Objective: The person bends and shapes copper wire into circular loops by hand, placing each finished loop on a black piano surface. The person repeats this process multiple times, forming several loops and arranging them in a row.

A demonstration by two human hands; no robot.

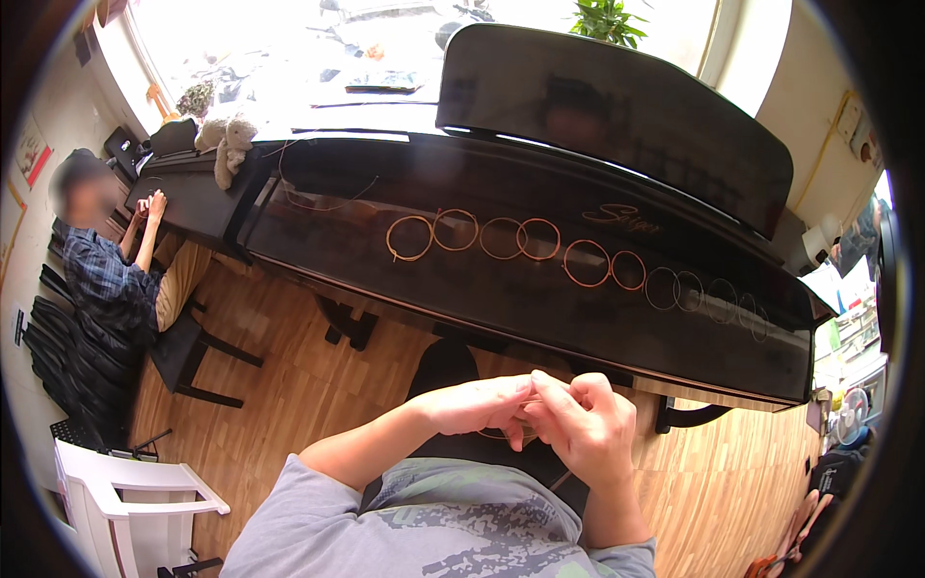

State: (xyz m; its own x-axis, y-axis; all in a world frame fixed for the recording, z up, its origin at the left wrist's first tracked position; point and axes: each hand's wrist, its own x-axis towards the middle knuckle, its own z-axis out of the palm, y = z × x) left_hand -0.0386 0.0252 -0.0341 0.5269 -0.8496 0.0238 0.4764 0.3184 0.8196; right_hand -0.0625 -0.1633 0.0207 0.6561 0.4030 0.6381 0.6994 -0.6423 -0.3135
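My left hand (482,405) and my right hand (590,424) meet in front of my chest, short of the black piano's near edge. Both are closed, fingertips together, on a thin coiled wire string (493,434). Only a bit of its golden loop shows below the fingers; the rest is hidden. Beyond my hands, a row of coiled strings lies on the glossy black piano lid (462,299). Copper and gold coils (539,239) lie at the left and middle, thin silvery coils (663,288) to the right. A loose, uncoiled string (328,207) curves across the lid's left end.
At the far left a person (106,255) in a checked shirt sits at a black table (198,197), hands together. A plush toy (227,144) sits by the window. A black chair (193,356) and white chair (145,496) stand on the left; a fan (852,414) is far right.
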